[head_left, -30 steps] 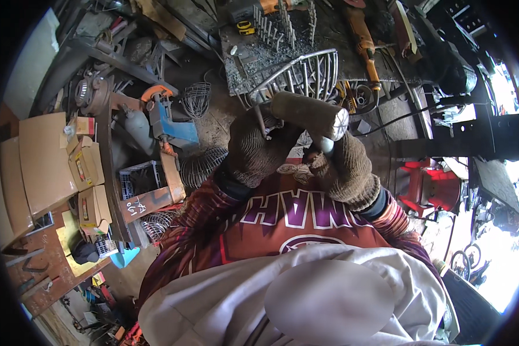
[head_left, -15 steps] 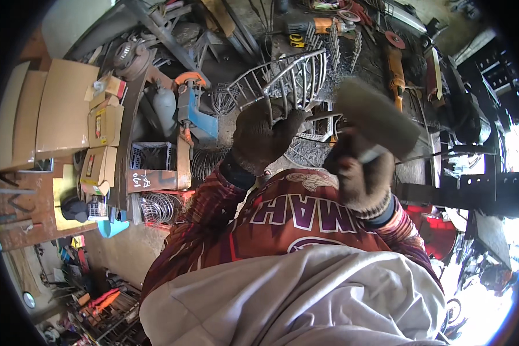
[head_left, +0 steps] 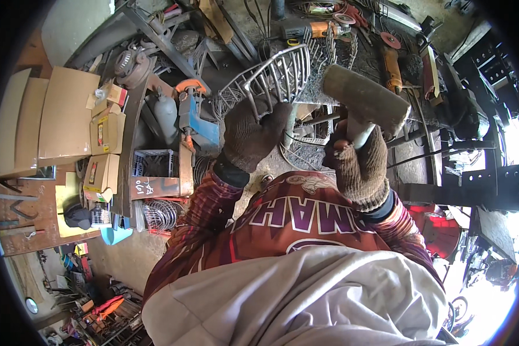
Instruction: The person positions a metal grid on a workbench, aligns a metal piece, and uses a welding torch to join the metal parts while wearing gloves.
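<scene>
- You had the barred frame (head_left: 275,63) up before your chest: slim, dull-grey metal rods, bowed like ribs, meeting a curved rim.
- Your left hand (head_left: 248,135), in a coarse brown knitted glove, was just below the frame, its fingers closed around the lower ends of the bars.
- To the right of the frame, well apart from it, was your mallet (head_left: 366,99), its head a thick, scuffed cylinder, tilted down toward the right (a smooth, pale handle ran out beneath).
- Your right hand (head_left: 362,173), in a ribbed glove of lighter brown, was wrapped firmly around that handle, close under the head.
- Left of the frame stood a blue tool with a curved orange part (head_left: 197,120), and beside it a rounded grey bottle (head_left: 166,118).
- Farther left of the frame were stiff, creased cardboard boxes (head_left: 69,118).
- Beyond the mallet, right of the frame, lay an orange-bodied grinder (head_left: 392,70).
</scene>
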`<control>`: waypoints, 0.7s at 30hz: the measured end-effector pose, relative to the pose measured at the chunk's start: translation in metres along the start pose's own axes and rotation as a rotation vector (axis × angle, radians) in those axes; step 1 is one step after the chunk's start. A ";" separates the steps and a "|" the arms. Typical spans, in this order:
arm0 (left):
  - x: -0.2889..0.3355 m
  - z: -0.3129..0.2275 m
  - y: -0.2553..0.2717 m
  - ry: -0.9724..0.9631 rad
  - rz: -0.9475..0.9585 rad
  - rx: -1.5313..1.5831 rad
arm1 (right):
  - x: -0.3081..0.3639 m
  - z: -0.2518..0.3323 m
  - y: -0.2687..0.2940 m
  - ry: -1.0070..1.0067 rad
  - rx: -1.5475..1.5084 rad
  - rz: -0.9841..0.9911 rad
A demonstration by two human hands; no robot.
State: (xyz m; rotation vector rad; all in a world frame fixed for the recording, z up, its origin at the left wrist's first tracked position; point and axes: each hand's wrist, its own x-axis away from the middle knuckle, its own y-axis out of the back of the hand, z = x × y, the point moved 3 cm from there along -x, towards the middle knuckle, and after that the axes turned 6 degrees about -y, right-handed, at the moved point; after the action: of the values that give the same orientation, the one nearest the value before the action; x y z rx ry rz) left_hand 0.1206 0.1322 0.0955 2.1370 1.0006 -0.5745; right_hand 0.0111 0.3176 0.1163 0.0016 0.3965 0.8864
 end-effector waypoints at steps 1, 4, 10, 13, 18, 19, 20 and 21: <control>-0.001 0.000 0.000 0.001 -0.045 0.049 | -0.002 -0.001 0.000 0.006 -0.036 -0.037; -0.003 -0.009 0.002 0.043 -0.079 0.122 | 0.001 0.000 0.002 -0.009 -0.121 -0.052; -0.010 -0.011 -0.005 -0.027 0.014 -0.043 | -0.010 0.011 -0.014 -0.118 0.260 0.106; -0.009 0.009 0.002 0.206 -0.112 0.346 | -0.010 0.010 -0.013 0.018 0.281 0.143; -0.011 -0.003 0.014 0.084 -0.013 0.233 | -0.016 -0.010 0.007 -0.048 -0.343 -0.041; -0.012 -0.011 0.019 0.132 0.060 0.224 | -0.020 -0.015 0.012 -0.113 -0.311 -0.078; -0.014 -0.020 0.021 0.182 0.142 0.217 | -0.027 -0.024 0.016 -0.074 -0.262 -0.152; -0.014 -0.028 0.021 0.237 0.225 0.214 | -0.034 -0.034 0.020 -0.042 -0.208 -0.226</control>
State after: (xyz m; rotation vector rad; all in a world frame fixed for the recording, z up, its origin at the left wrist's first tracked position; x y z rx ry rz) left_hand 0.1314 0.1361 0.1313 2.5130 0.8344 -0.3361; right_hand -0.0348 0.2989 0.0994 -0.2118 0.2578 0.6992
